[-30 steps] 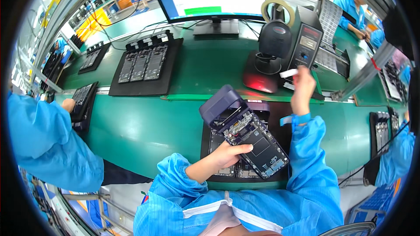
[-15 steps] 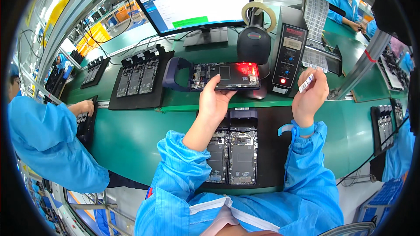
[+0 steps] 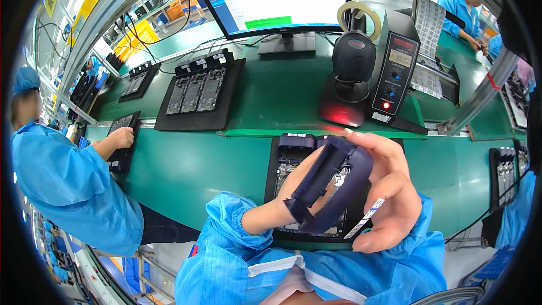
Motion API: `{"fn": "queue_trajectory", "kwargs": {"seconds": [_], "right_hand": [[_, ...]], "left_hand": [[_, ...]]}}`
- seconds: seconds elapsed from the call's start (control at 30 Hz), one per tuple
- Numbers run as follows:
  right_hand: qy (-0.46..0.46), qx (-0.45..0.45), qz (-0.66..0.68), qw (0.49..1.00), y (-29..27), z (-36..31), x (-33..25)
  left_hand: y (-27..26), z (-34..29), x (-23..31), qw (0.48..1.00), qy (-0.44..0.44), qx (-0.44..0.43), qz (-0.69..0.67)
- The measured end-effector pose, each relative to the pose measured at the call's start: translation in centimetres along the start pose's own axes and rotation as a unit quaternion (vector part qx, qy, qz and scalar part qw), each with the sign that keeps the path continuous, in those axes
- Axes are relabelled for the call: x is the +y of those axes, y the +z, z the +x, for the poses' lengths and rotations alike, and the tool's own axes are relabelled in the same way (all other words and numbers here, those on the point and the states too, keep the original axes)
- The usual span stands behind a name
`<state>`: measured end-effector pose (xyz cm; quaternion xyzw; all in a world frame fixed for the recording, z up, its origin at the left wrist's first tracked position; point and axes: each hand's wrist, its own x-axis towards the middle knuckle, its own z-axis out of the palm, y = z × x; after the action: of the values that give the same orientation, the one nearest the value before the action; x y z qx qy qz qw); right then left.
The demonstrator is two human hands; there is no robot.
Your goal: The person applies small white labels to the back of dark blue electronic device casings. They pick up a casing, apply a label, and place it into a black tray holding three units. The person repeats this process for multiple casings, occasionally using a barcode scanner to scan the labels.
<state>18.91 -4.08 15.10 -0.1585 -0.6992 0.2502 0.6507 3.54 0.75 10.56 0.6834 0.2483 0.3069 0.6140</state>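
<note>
A handheld device with a dark purple loop-shaped housing (image 3: 353,181) is tilted up in front of my chest. My left hand (image 3: 300,179) grips it from behind; the housing hides most of those fingers. My right hand (image 3: 398,183) is at the housing's right side, its upper fingers against the top edge. Between its thumb and a finger is a narrow white printed label (image 3: 365,218). Behind my hands, a black pad (image 3: 272,181) carries similar devices with bare circuit boards (image 3: 286,170), partly covered by my arm and the held device.
A black scanner (image 3: 353,59) on a stand glows red at its base, beside a black counter box (image 3: 395,68) with a label roll (image 3: 429,28). A monitor (image 3: 276,0) stands behind. More boards lie on a pad (image 3: 234,93). A co-worker's hand (image 3: 121,137) holds a tray at left.
My left hand has brought the device from under the scanner back toward me and tilted it. My right hand, with the label, has come down beside the housing.
</note>
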Motion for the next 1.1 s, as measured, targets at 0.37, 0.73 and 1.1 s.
{"fn": "queue_trajectory", "kwargs": {"seconds": [0.37, 0.73, 1.1], "right_hand": [[0.055, 0.048, -0.031, 0.997, -0.5, 0.0, 0.3], [0.076, 0.139, -0.025, 0.987, 1.8, 0.1, -0.5], [0.141, -0.077, -0.249, 0.955, -1.1, -0.2, -1.4]], "left_hand": [[-0.6, 1.0, -2.4, 0.999, 0.047, 0.011, -0.01], [-0.1, 0.9, -2.5, 0.999, 0.027, 0.023, -0.017], [-1.0, -1.4, -0.1, 0.99, 0.009, -0.042, -0.134]]}}
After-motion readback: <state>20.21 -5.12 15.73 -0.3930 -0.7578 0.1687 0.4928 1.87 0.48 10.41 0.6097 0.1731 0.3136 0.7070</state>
